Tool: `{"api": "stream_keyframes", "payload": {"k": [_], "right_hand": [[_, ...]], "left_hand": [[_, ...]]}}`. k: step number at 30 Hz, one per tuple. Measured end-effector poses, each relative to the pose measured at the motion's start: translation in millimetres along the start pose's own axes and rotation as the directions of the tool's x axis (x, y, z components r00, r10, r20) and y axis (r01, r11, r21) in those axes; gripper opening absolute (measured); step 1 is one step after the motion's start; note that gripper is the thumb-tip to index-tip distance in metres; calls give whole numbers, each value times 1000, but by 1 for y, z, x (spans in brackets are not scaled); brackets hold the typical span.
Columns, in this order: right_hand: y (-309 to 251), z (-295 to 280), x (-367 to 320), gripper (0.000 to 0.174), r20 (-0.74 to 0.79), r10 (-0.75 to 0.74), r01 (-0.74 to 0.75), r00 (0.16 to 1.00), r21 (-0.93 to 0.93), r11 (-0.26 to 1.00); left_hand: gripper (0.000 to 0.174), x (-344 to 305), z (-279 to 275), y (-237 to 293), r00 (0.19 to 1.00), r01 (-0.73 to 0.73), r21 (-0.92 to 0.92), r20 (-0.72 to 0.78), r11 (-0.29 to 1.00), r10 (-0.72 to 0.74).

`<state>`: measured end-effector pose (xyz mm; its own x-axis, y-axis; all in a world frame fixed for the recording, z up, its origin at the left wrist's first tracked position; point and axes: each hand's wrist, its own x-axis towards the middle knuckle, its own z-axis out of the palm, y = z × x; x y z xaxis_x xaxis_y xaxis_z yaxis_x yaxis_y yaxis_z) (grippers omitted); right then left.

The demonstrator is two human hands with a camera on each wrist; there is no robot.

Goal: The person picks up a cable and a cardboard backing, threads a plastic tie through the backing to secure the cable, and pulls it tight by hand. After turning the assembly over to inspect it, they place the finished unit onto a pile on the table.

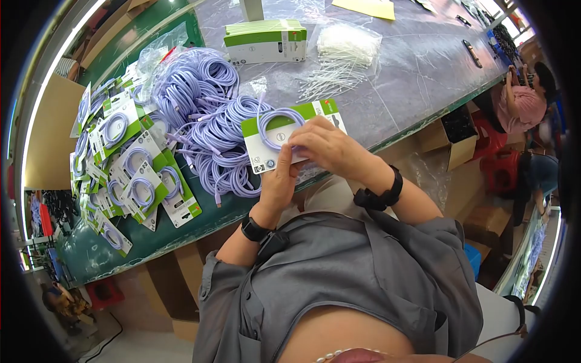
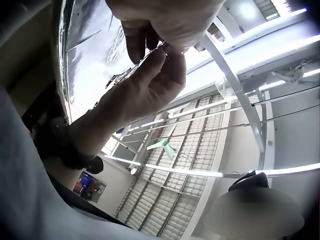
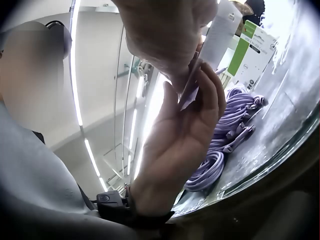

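A green-and-white packaging card (image 1: 260,158) is held up over the table's near edge, and a coiled lilac cable (image 1: 261,128) lies against its front. My left hand (image 1: 278,186) grips the card's lower edge, thumb on the front; its fingers (image 3: 210,90) show behind the card in the right wrist view. The right hand (image 1: 330,148) pinches the coil at its right side, its bent fingers covering that part of the coil and card. Both hands meet closely at the card, and what lies between the fingertips is hidden.
Loose lilac cable coils (image 1: 233,124) are heaped just left of the card. Further left lies a pile of carded cables (image 1: 130,163). Behind stand a stack of packaging cards (image 1: 266,43) and a bag of white cable ties (image 1: 348,45). A cardboard box (image 1: 457,145) sits right of the table.
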<state>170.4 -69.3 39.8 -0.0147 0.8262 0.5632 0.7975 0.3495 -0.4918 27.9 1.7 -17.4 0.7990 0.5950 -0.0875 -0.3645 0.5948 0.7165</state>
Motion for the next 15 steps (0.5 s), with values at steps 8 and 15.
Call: {"api": "stream_keyframes", "payload": {"k": [8, 15], "right_hand": [[9, -5, -7, 29, 92, -8, 0, 996, 82, 997], [15, 4, -14, 25, 75, -19, 11, 997, 100, 995]], "left_hand": [[36, -4, 3, 1, 1000, 3, -32, -28, 999, -4], [40, -5, -3, -12, 976, -78, 51, -200, 996, 87]]}}
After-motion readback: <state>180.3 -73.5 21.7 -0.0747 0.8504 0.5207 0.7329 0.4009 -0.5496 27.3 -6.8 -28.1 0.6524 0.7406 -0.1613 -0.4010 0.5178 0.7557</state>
